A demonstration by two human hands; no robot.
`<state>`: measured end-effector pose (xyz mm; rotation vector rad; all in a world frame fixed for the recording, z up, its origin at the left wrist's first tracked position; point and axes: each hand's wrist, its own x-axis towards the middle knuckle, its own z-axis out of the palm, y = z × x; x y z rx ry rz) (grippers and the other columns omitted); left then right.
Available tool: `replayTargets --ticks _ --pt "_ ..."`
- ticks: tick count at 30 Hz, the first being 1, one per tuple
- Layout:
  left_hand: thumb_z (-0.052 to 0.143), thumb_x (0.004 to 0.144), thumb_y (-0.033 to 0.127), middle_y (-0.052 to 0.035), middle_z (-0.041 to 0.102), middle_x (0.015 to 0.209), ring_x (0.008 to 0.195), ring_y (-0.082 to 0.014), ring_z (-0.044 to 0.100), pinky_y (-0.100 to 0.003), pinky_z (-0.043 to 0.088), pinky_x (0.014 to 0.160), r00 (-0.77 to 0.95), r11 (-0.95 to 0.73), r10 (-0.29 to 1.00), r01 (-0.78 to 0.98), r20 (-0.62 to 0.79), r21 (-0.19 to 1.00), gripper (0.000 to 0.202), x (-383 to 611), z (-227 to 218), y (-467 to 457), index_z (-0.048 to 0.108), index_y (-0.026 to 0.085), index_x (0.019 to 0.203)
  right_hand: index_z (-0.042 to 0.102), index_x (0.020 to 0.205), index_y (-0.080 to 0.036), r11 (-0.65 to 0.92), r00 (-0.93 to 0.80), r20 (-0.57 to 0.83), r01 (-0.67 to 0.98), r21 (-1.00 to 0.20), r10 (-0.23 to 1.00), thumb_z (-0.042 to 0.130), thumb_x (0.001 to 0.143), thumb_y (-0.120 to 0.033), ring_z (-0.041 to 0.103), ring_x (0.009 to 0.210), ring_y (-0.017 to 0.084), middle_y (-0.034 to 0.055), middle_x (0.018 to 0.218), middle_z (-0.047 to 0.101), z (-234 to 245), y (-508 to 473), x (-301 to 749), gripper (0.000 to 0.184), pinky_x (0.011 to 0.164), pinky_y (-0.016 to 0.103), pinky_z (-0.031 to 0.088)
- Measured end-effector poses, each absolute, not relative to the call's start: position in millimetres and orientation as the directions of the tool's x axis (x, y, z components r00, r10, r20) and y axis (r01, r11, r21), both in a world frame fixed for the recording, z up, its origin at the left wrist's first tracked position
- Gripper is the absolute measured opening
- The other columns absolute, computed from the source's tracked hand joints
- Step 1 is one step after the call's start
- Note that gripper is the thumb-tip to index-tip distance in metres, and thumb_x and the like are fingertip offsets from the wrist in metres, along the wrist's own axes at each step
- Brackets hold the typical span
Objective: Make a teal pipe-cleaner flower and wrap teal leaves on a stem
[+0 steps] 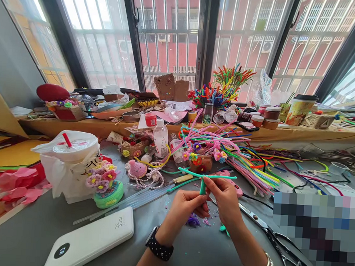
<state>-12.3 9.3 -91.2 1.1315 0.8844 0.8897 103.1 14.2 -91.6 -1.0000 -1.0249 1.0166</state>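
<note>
Over the grey table my left hand (pixel 187 208) pinches the lower part of a green pipe cleaner (pixel 202 186), which looks folded or bundled there. My right hand (pixel 223 198) is closed just above, thumb and finger on the same piece where its two long ends (pixel 223 177) spread left and right. The hands nearly touch each other. Beneath them lie purple fuzzy scraps (pixel 194 220) and a small green piece (pixel 224 229). Large scissors (pixel 268 227) rest to the right of my right hand. A pink glue gun (pixel 234 188) sits behind it, partly hidden.
A white power bank (pixel 92 240) lies at front left, near glue sticks (pixel 140 199) and a pipe-cleaner flower pot (pixel 109 193). A bagged drink cup (pixel 70 158) stands behind. Loose pipe cleaners (pixel 253 169) pile up at back right. The crowded windowsill (pixel 105 128) runs along the back.
</note>
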Motion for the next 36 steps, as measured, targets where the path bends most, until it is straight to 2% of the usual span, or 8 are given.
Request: replayTargets --ticks 8,12,15,17,22,26,29,36 --pt "0.063 0.063 0.040 -0.0025 0.060 0.047 0.045 -0.0122 0.054 -0.022 0.041 0.049 0.397 0.126 0.912 -0.028 -0.105 0.992 0.031 -17 -84 7 0.063 0.013 0.049 0.063 0.057 -0.015 0.281 0.242 0.238 -0.163 -0.946 0.941 0.065 0.063 -0.037 0.042 0.049 0.009 -0.0023 0.050 0.052 -96 17 103 0.023 0.045 0.021 0.034" --pt "0.062 0.066 0.036 -0.0027 0.062 0.051 0.049 -0.0118 0.053 -0.022 0.041 0.052 0.418 -0.047 0.908 0.068 0.014 0.997 0.025 -26 -78 10 0.068 0.013 0.057 0.064 0.061 -0.016 0.266 0.176 0.234 -0.183 -0.946 0.956 0.065 0.065 -0.035 0.043 0.048 0.009 -0.0024 0.050 0.052 -95 13 102 0.019 0.046 0.022 0.036" --pt "0.065 0.064 0.032 -0.0042 0.068 0.071 0.067 -0.0161 0.059 -0.025 0.045 0.064 0.313 -0.082 0.944 -0.091 0.107 0.992 0.023 -33 -77 14 0.069 0.015 0.079 0.066 0.064 -0.016 0.227 0.056 0.220 -0.188 -0.956 0.974 0.064 0.067 -0.033 0.046 0.051 0.010 -0.0013 0.054 0.056 -90 9 100 0.017 0.049 0.022 0.038" --pt "0.066 0.064 0.031 -0.0056 0.069 0.078 0.072 -0.0175 0.059 -0.027 0.045 0.069 0.201 -0.088 0.971 -0.192 0.127 0.977 0.026 -34 -77 15 0.068 0.016 0.085 0.068 0.067 -0.017 0.219 0.000 0.222 -0.179 -0.959 0.975 0.065 0.066 -0.033 0.049 0.056 0.011 -0.0002 0.059 0.058 -86 6 99 0.016 0.053 0.023 0.039" --pt "0.064 0.065 0.031 -0.0054 0.068 0.071 0.067 -0.0158 0.058 -0.026 0.046 0.066 0.024 -0.112 0.992 -0.261 0.122 0.959 0.020 -32 -82 14 0.070 0.013 0.073 0.067 0.069 -0.015 0.186 -0.018 0.193 -0.196 -0.963 0.981 0.063 0.066 -0.037 0.049 0.056 0.012 0.0002 0.059 0.058 -85 9 100 0.022 0.054 0.024 0.040" --pt "0.064 0.066 0.031 -0.0052 0.069 0.072 0.069 -0.0164 0.061 -0.027 0.047 0.070 0.058 -0.050 0.996 -0.346 0.075 0.937 0.020 -31 -84 15 0.069 0.014 0.075 0.063 0.065 -0.016 0.230 0.081 0.216 -0.254 -0.939 0.973 0.065 0.065 -0.035 0.047 0.053 0.010 -0.0024 0.055 0.054 -89 12 100 0.019 0.053 0.023 0.038" --pt "0.065 0.065 0.028 -0.0045 0.069 0.075 0.072 -0.0167 0.061 -0.027 0.046 0.071 0.107 -0.029 0.992 -0.340 0.069 0.940 0.019 -30 -82 14 0.069 0.015 0.078 0.063 0.062 -0.016 0.243 0.041 0.240 -0.237 -0.941 0.970 0.065 0.066 -0.032 0.047 0.054 0.009 -0.0020 0.058 0.055 -88 10 99 0.016 0.053 0.022 0.037" --pt "0.068 0.061 0.027 -0.0018 0.065 0.059 0.056 -0.0118 0.057 -0.022 0.045 0.058 0.128 -0.106 0.981 -0.263 0.143 0.959 0.015 -26 -77 12 0.068 0.013 0.068 0.063 0.065 -0.016 0.271 0.030 0.269 -0.160 -0.949 0.963 0.060 0.071 -0.031 0.047 0.055 0.010 -0.0014 0.057 0.056 -88 8 96 0.016 0.053 0.021 0.036"
